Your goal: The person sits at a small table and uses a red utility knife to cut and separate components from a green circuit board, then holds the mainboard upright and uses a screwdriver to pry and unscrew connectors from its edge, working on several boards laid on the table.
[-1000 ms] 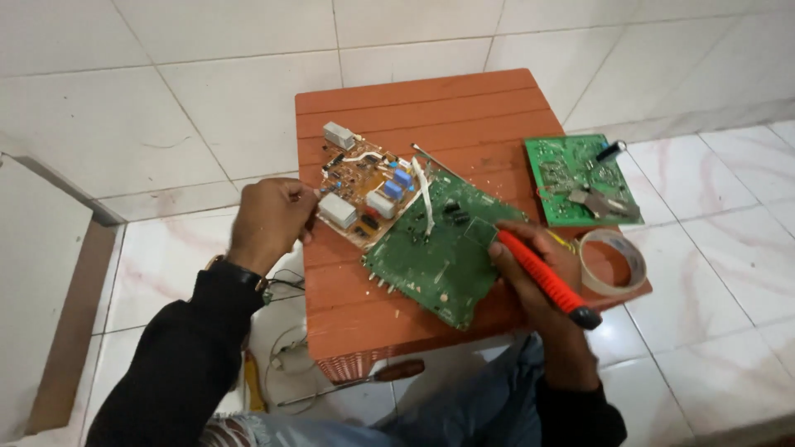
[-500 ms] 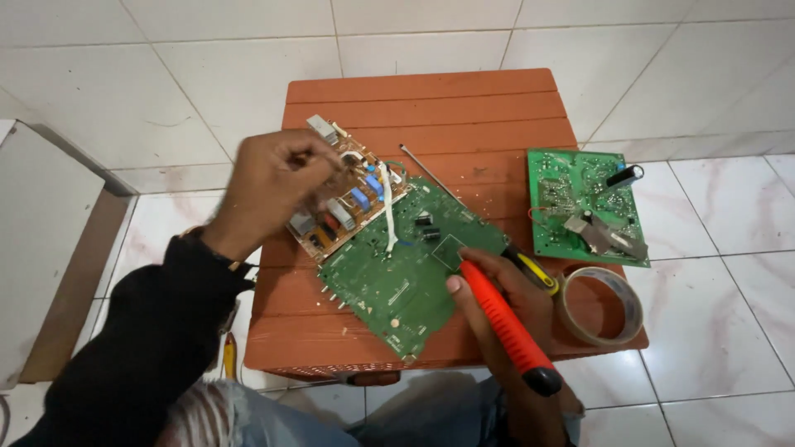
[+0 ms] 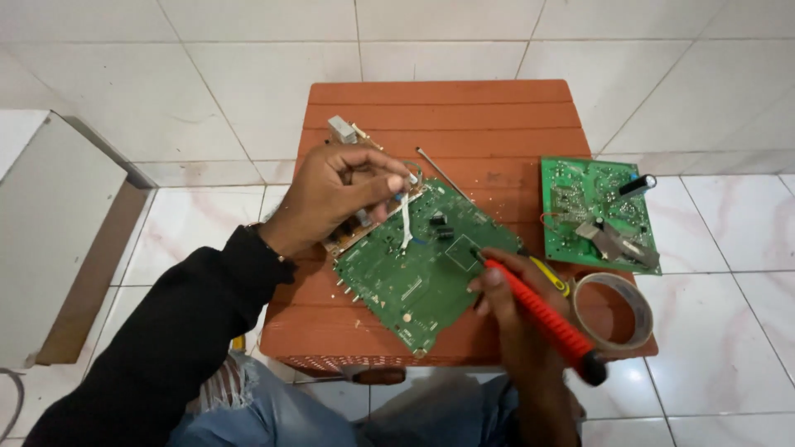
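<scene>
White tiled floor [image 3: 729, 348] under orange slatted table [image 3: 447, 108] bearing circuit boards [image 3: 414, 265]

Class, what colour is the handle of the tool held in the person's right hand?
Bright orange-red with a black end cap, on the soldering tool in the right hand; head view.

Left hand [image 3: 335, 194] curled, fingertips pinched together; right hand [image 3: 505, 302] fisted in a pen-like grip.

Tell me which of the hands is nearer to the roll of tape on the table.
The right hand. It holds a red-handled tool just beside the roll of tape at the table's right edge. The left hand is across the large green board, far from it.
</scene>
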